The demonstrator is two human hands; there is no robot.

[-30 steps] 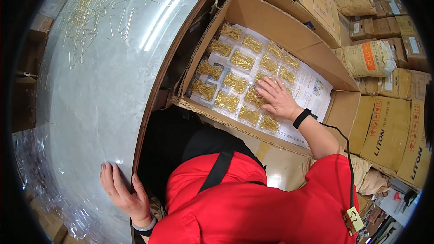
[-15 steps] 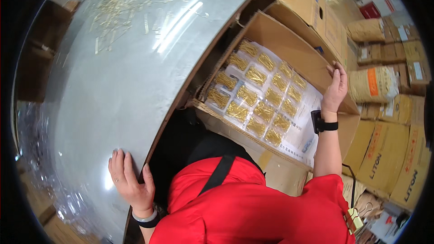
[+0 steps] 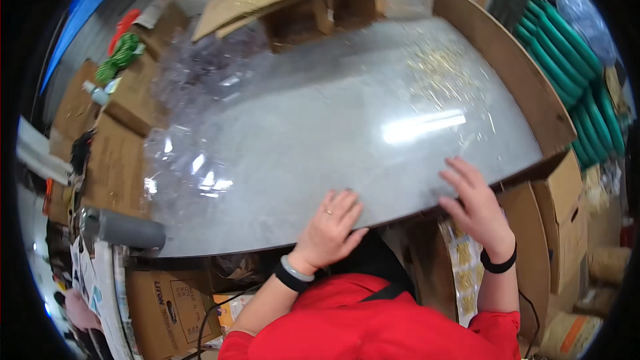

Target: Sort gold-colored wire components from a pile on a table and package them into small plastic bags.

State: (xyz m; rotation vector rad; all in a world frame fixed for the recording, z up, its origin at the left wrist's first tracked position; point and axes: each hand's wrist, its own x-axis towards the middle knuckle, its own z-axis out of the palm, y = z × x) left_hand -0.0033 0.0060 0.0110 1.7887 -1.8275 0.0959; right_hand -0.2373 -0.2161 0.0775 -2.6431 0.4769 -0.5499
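Observation:
My left hand point(image 3: 331, 228) rests by the near edge of the grey tabletop point(image 3: 287, 140), its fingers stretched out and holding nothing. Over the right part of that edge, my right hand point(image 3: 475, 203) has its fingers apart and is likewise bare; whether it touches the surface I cannot tell. Beyond it lies a loose spread of thin gold-coloured metal pieces point(image 3: 443, 73). Clear plastic cases point(image 3: 190, 167) are heaped along the table's left side. Below my right hand, partly hidden by my arm, clear packs of gold pieces point(image 3: 465, 267) lie in an open carton.
A cardboard wall point(image 3: 510, 60) borders the table's right side. At the back stands a cardboard shelf point(image 3: 293, 23) with more gold pieces on top. A dark grey cylinder point(image 3: 130, 230) lies at the left front corner. Green coils point(image 3: 560, 53) sit at far right.
The view has swung left toward the table. My right hand has moved from over the open carton to the table's front edge. My left hand stays near that edge.

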